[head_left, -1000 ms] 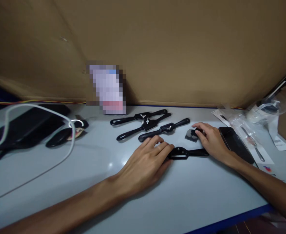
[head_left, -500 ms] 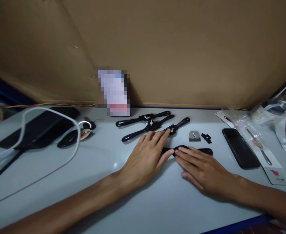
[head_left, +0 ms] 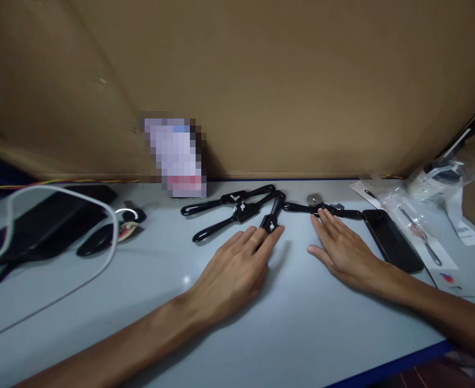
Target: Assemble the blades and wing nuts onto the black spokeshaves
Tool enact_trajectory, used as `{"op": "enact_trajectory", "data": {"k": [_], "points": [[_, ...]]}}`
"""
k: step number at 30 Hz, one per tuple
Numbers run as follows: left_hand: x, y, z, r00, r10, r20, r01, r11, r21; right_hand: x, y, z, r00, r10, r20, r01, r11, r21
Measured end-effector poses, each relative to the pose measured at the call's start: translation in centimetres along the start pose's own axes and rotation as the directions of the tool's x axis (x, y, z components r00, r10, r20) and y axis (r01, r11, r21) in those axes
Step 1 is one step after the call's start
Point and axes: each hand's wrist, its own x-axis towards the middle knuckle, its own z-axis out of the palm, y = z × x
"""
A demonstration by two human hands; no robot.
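My left hand [head_left: 241, 264] is closed over the lower handle of a black spokeshave [head_left: 270, 222], which stands steeply slanted; its thumb and the covered handle are hidden. My right hand [head_left: 344, 242] lies open, fingers stretched out, with the fingertips touching the middle of another spokeshave [head_left: 296, 207] lying crosswise. Just behind that one, a small grey blade plate [head_left: 314, 199] and a dark cap piece [head_left: 338, 206] are partly covered. Two more spokeshaves, an upper one [head_left: 202, 207] and a lower one [head_left: 215, 230], lie left of the left hand.
A phone with a blurred screen [head_left: 180, 156] leans on the cardboard wall [head_left: 281, 86]. Another phone [head_left: 393, 240] lies beside packaged tools [head_left: 431, 250] at right. At left are a white cable [head_left: 114, 231], keys [head_left: 130, 215] and a black flat object [head_left: 59, 215].
My right hand has pushed its spokeshave away from me, up against the blade plate and cap piece. My left hand has turned its spokeshave steeper. The camera view has shifted slightly right.
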Motion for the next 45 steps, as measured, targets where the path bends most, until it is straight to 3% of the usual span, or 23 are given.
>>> {"op": "enact_trajectory", "data": {"k": [4, 7, 9, 11, 13, 15, 18, 20, 25, 28, 35, 41, 45], "points": [[-0.1, 1.3, -0.7, 0.988, 0.153, 0.009, -0.151, 0.982, -0.111, 0.3, 1.0, 0.8, 0.999, 0.006, -0.047, 0.003, 0.982, 0.188], [-0.2, 2.1, -1.1, 0.961, 0.273, 0.032, -0.261, 0.943, -0.206, 0.6, 1.7, 0.4, 0.990, 0.051, -0.128, 0.006, 0.913, 0.409], [-0.2, 2.2, -1.1, 0.970, 0.240, 0.031, -0.224, 0.940, -0.257, 0.8, 1.8, -0.4, 0.968, 0.158, -0.196, -0.018, 0.820, 0.572], [-0.1, 2.1, -1.0, 0.993, 0.107, 0.045, -0.091, 0.958, -0.271, 0.9, 1.4, -1.2, 0.936, 0.231, -0.266, -0.003, 0.761, 0.649], [0.0, 1.9, -0.9, 0.995, -0.015, 0.099, 0.040, 0.968, -0.248, 0.6, 0.5, -1.9, 0.928, 0.172, -0.330, 0.081, 0.772, 0.630], [0.1, 1.8, -0.8, 0.985, -0.066, 0.161, 0.100, 0.971, -0.215, 0.1, -0.8, -2.2, 0.935, 0.037, -0.352, 0.189, 0.791, 0.583], [0.3, 1.8, -0.8, 0.977, -0.021, 0.213, 0.065, 0.977, -0.204, -0.8, -2.4, -2.4, 0.931, -0.130, -0.340, 0.299, 0.806, 0.512], [0.3, 1.8, -0.9, 0.977, 0.027, 0.213, 0.020, 0.976, -0.218, -1.4, -3.1, -2.5, 0.929, -0.176, -0.326, 0.318, 0.832, 0.455], [0.1, 1.9, -1.1, 0.977, 0.070, 0.201, -0.018, 0.968, -0.250, -1.8, -3.2, -2.7, 0.950, -0.139, -0.278, 0.225, 0.925, 0.305], [-0.1, 2.1, -1.2, 0.984, 0.079, 0.158, -0.033, 0.962, -0.271, -1.8, -3.1, -2.5, 0.959, -0.178, -0.220, 0.230, 0.943, 0.241], [-0.4, 2.9, -1.3, 0.994, 0.085, 0.064, -0.063, 0.955, -0.289, -2.0, -3.3, -2.0, 0.947, -0.234, -0.222, 0.284, 0.931, 0.228], [-0.4, 3.0, -1.4, 0.993, 0.101, 0.068, -0.074, 0.946, -0.316, -2.2, -3.7, -2.3, 0.963, -0.191, -0.190, 0.236, 0.937, 0.257], [-0.7, 3.7, -1.6, 0.997, 0.048, 0.059, -0.025, 0.941, -0.336, -2.0, -3.8, -2.3, 0.966, -0.173, -0.192, 0.223, 0.931, 0.288]]}}
